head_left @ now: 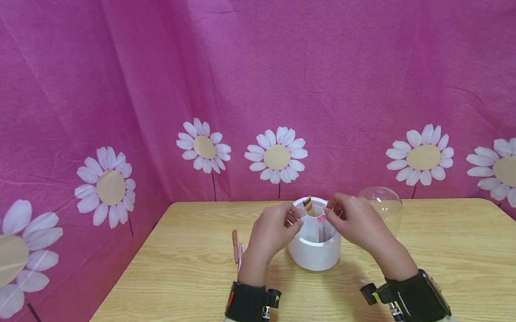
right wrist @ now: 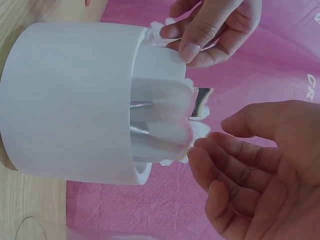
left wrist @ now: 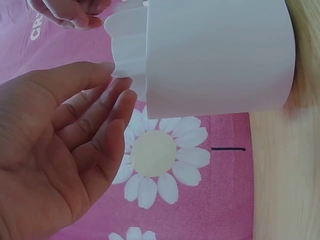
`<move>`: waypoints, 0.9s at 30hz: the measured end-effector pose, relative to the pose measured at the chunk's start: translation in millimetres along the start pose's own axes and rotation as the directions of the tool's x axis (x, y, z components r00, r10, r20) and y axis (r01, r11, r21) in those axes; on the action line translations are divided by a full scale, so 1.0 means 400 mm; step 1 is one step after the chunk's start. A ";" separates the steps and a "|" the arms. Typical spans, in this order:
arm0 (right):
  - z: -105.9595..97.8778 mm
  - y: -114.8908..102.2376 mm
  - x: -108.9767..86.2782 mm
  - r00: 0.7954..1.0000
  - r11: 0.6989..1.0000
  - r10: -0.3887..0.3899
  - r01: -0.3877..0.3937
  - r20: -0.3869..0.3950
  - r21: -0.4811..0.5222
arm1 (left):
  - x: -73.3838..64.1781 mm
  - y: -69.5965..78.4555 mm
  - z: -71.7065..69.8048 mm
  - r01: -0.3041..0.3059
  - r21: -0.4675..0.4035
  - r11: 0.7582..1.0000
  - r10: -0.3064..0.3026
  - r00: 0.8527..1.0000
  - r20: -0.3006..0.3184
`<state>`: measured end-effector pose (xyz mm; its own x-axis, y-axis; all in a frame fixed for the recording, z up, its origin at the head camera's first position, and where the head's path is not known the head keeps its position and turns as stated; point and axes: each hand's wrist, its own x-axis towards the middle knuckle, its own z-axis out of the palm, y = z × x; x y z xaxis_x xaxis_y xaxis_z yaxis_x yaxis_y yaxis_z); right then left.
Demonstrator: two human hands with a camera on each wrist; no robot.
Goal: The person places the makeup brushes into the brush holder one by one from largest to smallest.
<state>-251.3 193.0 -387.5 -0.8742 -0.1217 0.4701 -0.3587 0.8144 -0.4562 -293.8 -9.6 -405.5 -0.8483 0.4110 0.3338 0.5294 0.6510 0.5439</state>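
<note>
A round white holder (head_left: 314,254) stands on the table, with a translucent, scallop-edged divided insert (left wrist: 129,42) rising above its rim. My left hand (head_left: 271,230) pinches the insert's wavy edge between thumb and fingertips on the left side. On the other side, my right hand (right wrist: 260,170) has loosely bent fingers close to the insert's pink-tinted edge and grips nothing. A makeup brush (right wrist: 202,102) with dark, light-tipped bristles sticks up out of the insert. Silvery brush shafts (right wrist: 140,128) show through its wall.
Several pinkish brushes (head_left: 235,246) lie on the wooden table (head_left: 181,284) left of the holder, partly behind my left forearm. A clear dome cover (head_left: 387,205) stands behind my right hand. Pink cloth (head_left: 337,77) with paper daisies hangs around the table.
</note>
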 end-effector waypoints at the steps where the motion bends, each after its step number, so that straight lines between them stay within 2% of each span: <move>1: 0.000 0.000 0.000 1.000 1.000 -0.002 0.002 -0.004 -0.001 | 0.000 0.001 -0.001 -0.009 0.004 1.000 0.009 1.000 -0.003; 14: 0.001 0.001 0.000 1.000 1.000 0.002 -0.002 -0.007 -0.004 | -0.010 0.030 -0.011 -0.040 -0.012 0.999 0.040 0.999 0.017; 27: -0.001 -0.003 -0.002 1.000 1.000 -0.001 0.001 0.000 -0.007 | -0.010 0.044 -0.007 -0.099 0.006 0.995 0.099 0.994 0.045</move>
<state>-250.3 192.3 -387.2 -0.8738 -0.1229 0.4706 -0.3577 0.8180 -0.4505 -281.1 -1.5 -394.9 -0.7907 0.5017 0.3508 0.6110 0.6109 0.5035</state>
